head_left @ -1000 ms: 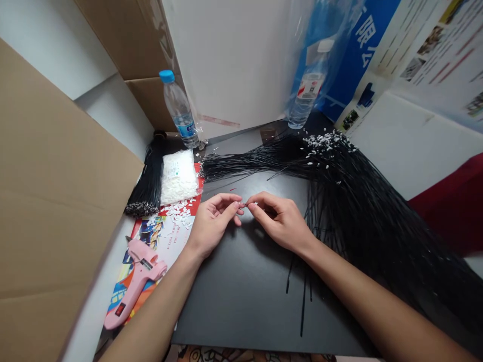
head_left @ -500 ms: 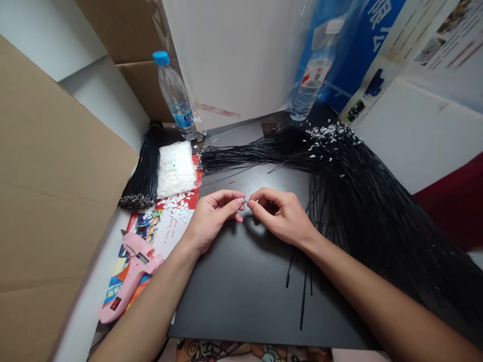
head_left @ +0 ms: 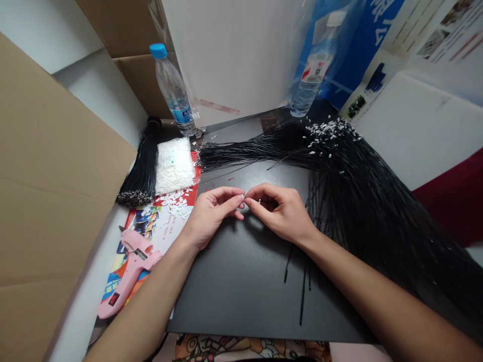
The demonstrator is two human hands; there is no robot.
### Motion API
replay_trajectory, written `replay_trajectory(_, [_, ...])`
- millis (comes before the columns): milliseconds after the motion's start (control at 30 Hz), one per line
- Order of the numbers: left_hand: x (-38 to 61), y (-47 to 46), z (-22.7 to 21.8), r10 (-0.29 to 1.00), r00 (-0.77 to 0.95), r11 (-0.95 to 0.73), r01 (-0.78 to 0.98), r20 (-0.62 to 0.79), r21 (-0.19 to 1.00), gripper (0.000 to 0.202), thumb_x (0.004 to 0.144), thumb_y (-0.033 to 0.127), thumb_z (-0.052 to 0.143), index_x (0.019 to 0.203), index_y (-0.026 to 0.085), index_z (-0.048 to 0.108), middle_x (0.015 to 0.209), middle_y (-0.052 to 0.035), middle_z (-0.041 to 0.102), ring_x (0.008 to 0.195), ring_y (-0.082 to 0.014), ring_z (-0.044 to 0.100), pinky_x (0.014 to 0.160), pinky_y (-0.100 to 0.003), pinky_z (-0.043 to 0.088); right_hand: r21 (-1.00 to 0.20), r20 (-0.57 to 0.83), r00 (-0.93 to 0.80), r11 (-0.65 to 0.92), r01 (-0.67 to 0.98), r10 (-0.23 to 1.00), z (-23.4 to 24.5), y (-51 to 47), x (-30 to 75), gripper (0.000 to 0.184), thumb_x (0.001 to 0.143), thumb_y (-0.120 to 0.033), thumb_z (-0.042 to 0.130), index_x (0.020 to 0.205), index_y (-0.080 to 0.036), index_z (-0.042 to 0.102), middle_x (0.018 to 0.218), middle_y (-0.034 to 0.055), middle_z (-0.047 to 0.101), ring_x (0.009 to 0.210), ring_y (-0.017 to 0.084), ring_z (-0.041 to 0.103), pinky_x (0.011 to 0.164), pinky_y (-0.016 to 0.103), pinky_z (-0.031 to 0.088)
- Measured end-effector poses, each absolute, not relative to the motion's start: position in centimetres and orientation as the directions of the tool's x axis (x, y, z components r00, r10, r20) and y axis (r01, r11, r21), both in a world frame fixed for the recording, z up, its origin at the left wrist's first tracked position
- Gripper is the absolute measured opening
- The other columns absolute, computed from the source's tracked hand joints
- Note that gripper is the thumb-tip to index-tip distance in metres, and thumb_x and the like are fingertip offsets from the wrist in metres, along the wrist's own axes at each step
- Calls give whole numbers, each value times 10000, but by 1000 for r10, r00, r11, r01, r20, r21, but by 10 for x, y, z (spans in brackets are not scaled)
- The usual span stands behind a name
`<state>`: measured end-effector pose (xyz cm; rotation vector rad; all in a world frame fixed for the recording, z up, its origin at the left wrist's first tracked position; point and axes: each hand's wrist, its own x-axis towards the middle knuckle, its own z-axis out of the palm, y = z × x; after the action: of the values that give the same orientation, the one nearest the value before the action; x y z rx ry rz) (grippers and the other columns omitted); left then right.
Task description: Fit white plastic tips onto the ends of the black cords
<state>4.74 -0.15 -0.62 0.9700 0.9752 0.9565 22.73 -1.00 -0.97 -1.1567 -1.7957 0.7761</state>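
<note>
My left hand [head_left: 211, 216] is closed in a pinch over the middle of the dark table, its thumb and forefinger on a small white plastic connector [head_left: 242, 196]. Fingertip to fingertip with it, my right hand [head_left: 283, 213] pinches a thin black wire [head_left: 264, 201], a bit of which shows beneath the fingers. The wire's tip meets the connector; how far it sits inside is hidden by the fingertips. Behind both hands lies a bundle of black wires [head_left: 249, 155] with bare metal ends to the left. Loose white connectors [head_left: 175, 203] are scattered left of my left hand.
A bag of white connectors [head_left: 174, 168] and another wire bundle [head_left: 141, 166] lie at the left, above a pink glue gun [head_left: 132, 269]. Two water bottles [head_left: 177, 100] [head_left: 313, 75] stand at the back. A large heap of black wires [head_left: 377, 216] with white ends covers the right side.
My right hand has moved slightly left, closing the small gap to my left hand. The bit of wire visible between the fingertips is now mostly covered. The view has shifted slightly.
</note>
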Motion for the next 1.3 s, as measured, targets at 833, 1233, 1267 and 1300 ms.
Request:
replay_trajectory(833, [46,-2,-6,936,271,262,-118,-223,958,285,707,342,853,894,144,768,796,-29,730,596,-97,639,630,-234,499,-941,129,-261,201,272,957,-13,-7,231,222,846,-356,685,833,-142,742,711,26,704,597,99,559,555,214,417])
replay_trajectory(1233, [44,-2,-5,940,279,213,-31,-196,977,292,709,383,860,883,161,787,697,-18,709,601,-108,609,612,-234,482,-946,91,-289,174,273,953,-13,-6,234,273,821,-408,718,811,-136,733,692,14,681,593,92,544,555,215,400])
replay_trajectory(1267, [43,-2,-5,941,281,206,-24,-191,978,289,712,384,859,883,162,788,689,-16,705,599,-108,606,612,-233,481,-946,91,-289,173,273,953,-13,-6,234,269,819,-402,720,808,-133,732,689,14,679,589,91,540,553,214,397])
replay_trajectory(1300, [43,-2,-5,941,281,199,-18,-186,980,286,714,385,858,882,163,789,684,-15,703,598,-107,603,611,-233,481,-947,90,-287,171,272,954,-12,-7,234,263,814,-394,723,804,-132,730,688,14,678,588,90,537,552,213,396])
